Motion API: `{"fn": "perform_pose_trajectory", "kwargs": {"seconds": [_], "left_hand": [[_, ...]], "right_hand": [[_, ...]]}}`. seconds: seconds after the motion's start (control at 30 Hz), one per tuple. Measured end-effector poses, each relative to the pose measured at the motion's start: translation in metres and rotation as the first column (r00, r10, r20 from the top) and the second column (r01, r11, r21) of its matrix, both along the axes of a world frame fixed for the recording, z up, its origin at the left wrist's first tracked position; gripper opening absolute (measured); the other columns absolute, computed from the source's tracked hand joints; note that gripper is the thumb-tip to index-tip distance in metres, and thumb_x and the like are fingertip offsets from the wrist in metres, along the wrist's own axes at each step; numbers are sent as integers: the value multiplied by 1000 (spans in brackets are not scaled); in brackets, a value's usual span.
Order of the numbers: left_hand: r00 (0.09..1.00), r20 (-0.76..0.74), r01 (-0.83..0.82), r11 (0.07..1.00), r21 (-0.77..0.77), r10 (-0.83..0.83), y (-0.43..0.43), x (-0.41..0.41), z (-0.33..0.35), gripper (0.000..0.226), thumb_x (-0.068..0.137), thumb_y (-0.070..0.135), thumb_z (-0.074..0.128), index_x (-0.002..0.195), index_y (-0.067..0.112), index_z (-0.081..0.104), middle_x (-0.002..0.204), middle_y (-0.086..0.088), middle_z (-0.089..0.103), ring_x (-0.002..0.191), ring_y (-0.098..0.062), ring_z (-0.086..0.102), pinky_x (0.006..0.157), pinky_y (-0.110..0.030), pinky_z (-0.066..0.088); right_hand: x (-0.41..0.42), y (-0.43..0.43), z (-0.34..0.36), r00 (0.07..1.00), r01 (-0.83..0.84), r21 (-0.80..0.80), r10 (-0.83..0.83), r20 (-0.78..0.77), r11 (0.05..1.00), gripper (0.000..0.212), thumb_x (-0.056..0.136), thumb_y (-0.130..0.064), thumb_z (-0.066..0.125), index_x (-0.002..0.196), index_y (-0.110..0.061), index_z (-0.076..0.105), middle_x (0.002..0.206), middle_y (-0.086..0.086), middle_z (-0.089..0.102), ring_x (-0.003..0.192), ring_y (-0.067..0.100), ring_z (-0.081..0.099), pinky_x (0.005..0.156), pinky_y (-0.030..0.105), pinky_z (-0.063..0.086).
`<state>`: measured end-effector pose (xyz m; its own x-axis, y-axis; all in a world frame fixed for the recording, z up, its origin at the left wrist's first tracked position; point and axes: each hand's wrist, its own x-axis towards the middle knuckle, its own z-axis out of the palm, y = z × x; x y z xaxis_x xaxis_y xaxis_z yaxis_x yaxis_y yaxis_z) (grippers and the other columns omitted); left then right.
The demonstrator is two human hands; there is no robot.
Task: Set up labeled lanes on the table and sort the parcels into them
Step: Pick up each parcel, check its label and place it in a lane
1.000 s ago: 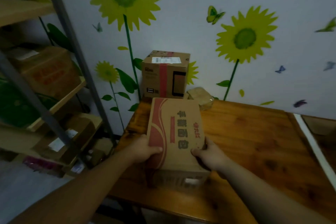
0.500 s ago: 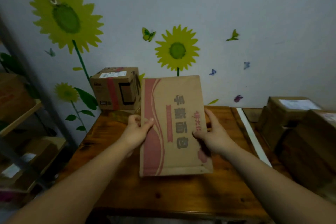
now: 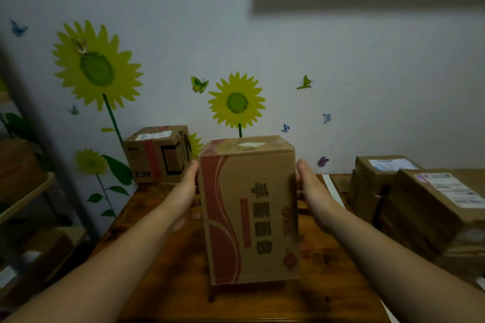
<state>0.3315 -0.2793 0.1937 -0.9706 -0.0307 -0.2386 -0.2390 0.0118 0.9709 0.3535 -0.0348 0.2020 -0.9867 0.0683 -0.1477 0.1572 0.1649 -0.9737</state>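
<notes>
Item 1: printed cardboard parcel point(image 3: 249, 212), upright above the worktop point(image 3: 162, 283), pressed between left hand point(image 3: 183, 191) and right hand point(image 3: 312, 191), fingers point(image 3: 193, 172) straight against its 2 side faces; likely stiff, light, best held by those faces.

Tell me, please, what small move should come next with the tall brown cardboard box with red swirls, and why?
Probably set the tall brown cardboard box down on the bare wooden table, left of the white strip. The left hand and right hand press its sides with straight fingers, and stacked brown parcels fill the right side.
</notes>
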Motion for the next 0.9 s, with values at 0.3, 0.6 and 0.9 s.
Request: {"fn": "perform_pose_trajectory", "kwargs": {"seconds": [0.3, 0.6, 0.9], "left_hand": [[982, 86, 177, 979, -102, -168, -34, 7, 20, 43, 91, 62, 35, 117, 36, 57, 115, -2, 65, 111, -23, 52, 87, -47, 49], [997, 31, 73, 996, 44, -75, -40, 5, 11, 48, 99, 10, 38, 135, 41, 30, 121, 0, 54, 106, -27, 54, 83, -55, 49], [980, -198, -14, 1000, 10, 16, -40, 5, 9, 43, 95, 12, 52, 132, 32, 42, 120, -2, 62, 107, -19, 60, 91, -38, 48]], "right_hand": [[7, -13, 7, 994, 25, 70, -17, -106, 997, 27, 96, -49, 39, 103, -23, 46, 104, -4, 53, 96, 10, 52, 80, 33, 44], [13, -45, 20, 946, -15, 125, 55, -319, 992, 17, 100, -36, 39, 116, -39, 44, 108, -17, 50, 104, 4, 50, 77, 17, 41], [15, -53, 22, 952, 35, 136, 8, -306, 990, 33, 89, -46, 56, 111, -23, 48, 111, -4, 56, 102, 12, 57, 92, 41, 51]]}}
